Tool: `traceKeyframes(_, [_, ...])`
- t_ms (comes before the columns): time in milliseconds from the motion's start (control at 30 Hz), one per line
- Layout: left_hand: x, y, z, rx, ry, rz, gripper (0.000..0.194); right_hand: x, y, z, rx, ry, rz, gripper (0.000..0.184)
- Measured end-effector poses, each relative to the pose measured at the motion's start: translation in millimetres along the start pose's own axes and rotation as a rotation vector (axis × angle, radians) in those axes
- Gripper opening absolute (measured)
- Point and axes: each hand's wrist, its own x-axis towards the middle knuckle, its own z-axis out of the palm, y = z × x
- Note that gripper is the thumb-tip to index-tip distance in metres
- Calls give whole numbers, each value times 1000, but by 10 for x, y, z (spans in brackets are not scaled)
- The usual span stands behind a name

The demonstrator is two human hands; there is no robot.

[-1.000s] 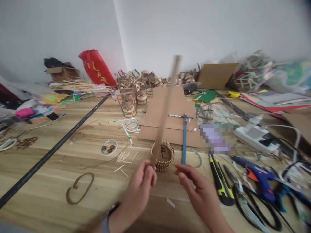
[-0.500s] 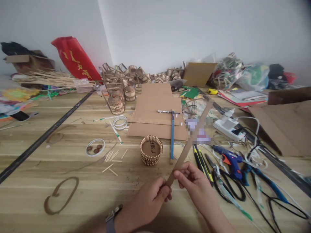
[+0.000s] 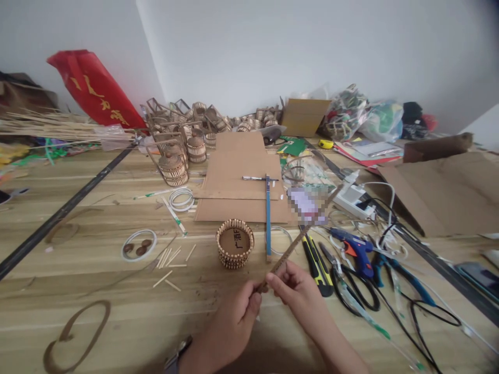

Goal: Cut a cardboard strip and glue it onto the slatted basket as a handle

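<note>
A long, narrow strip of brown cardboard (image 3: pixel 299 238) slants up and to the right from my hands, turned nearly edge-on. My left hand (image 3: pixel 239 317) is closed round its near end, a watch on the wrist. Just beyond, my right hand (image 3: pixel 296 291) pinches the strip between thumb and fingers. Ahead of my hands stands a small round basket (image 3: pixel 234 254) of short wooden sticks, open at the top, with dark printed characters on its cardboard bottom. Several loose short sticks (image 3: pixel 169 257) lie left of it. A blue strip-like tool (image 3: pixel 268 218) lies to its right.
On the right lie a yellow-black utility knife (image 3: pixel 318 265), scissors (image 3: pixel 353 288), a blue glue gun (image 3: pixel 356 249), pliers (image 3: pixel 405 278) and a white power strip (image 3: pixel 353 200) with cables. Cardboard sheets (image 3: pixel 237 171) lie ahead, finished small baskets (image 3: pixel 173 169) behind. A white ring (image 3: pixel 139 245) encircles brown beads.
The cardboard strip has turned from showing its flat face to nearly edge-on and tilts lower. Both hands still hold it. My view has shifted slightly to the right.
</note>
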Motion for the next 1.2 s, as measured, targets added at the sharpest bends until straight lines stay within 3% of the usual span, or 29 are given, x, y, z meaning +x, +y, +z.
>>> traceKeyframes(100, [1, 29, -17, -30, -48, -39, 43, 35, -18, 1, 62, -5, -9, 46])
traceKeyframes(233, [20, 48, -36, 52, -33, -29, 25, 50, -152, -68, 119, -82, -5, 44])
traceKeyframes(400, [4, 66, -57, -107, -4, 36, 26, 253, -298, -253, -24, -252, -116, 46])
traceKeyframes(433, [-7, 71, -68, -163, 32, 53, 29, 347, -292, -268, -122, -237, -117, 45])
traceKeyframes(467, [-18, 75, -84, -218, 81, 68, 32, 454, -272, -268, -263, -146, -99, 43])
traceKeyframes(533, [-32, 69, -132, -294, 217, 86, 38, 678, -198, -226, -756, 105, 18, 30])
traceKeyframes(633, [-16, 5, -239, -332, 462, 82, 44, 943, -61, -115, -911, 164, 93, 21])
traceKeyframes(733, [33, -116, -360, -406, 614, 20, 48, 1057, 28, -65, -898, 123, 103, 13])
traceKeyframes(900, [91, -252, -517, -507, 666, -121, 49, 1062, 76, -218, -720, 42, 78, 33])
traceKeyframes(1033, [119, -287, -568, -532, 706, -122, 45, 1012, 121, -308, -587, 194, 22, 30])
traceKeyframes(1100, [135, -311, -581, -534, 720, -120, 44, 972, 156, -244, -524, 261, -26, 32])
traceKeyframes(1200, [157, -352, -599, -523, 724, -140, 47, 914, 223, -8, -400, 233, -68, 33])
